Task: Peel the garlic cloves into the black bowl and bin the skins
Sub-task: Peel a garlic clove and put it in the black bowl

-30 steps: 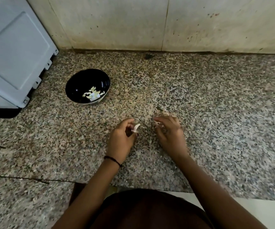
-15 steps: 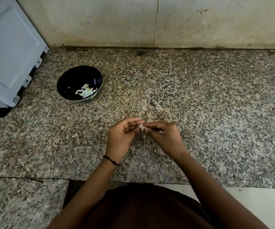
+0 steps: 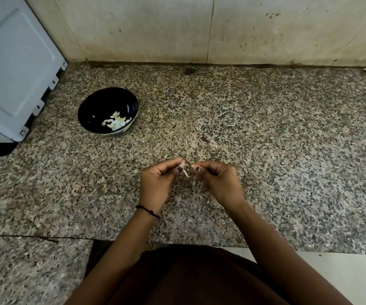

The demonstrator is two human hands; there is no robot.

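A black bowl [image 3: 94,106] stands on the speckled granite counter at the left, with several peeled garlic cloves [image 3: 116,122] lying in it. Over the counter's middle, my left hand [image 3: 158,183] pinches a small garlic clove [image 3: 183,167] between thumb and fingers, and a strip of pale skin hangs down from it. My right hand [image 3: 219,183] is just to the right, its thumb and forefinger pinched together at the clove's edge; whether they hold a bit of skin is too small to tell. No bin is in view.
A pale grey appliance [image 3: 12,69] stands at the far left, next to the bowl. A stained tiled wall [image 3: 221,29] closes the back of the granite counter [image 3: 287,150]. The counter's front edge runs just before my body, with a white surface [image 3: 342,274] at the lower right.
My hands rose off the counter and came together at the clove. Since half a second ago they have drawn slightly apart, and a strip of skin now hangs from the clove.
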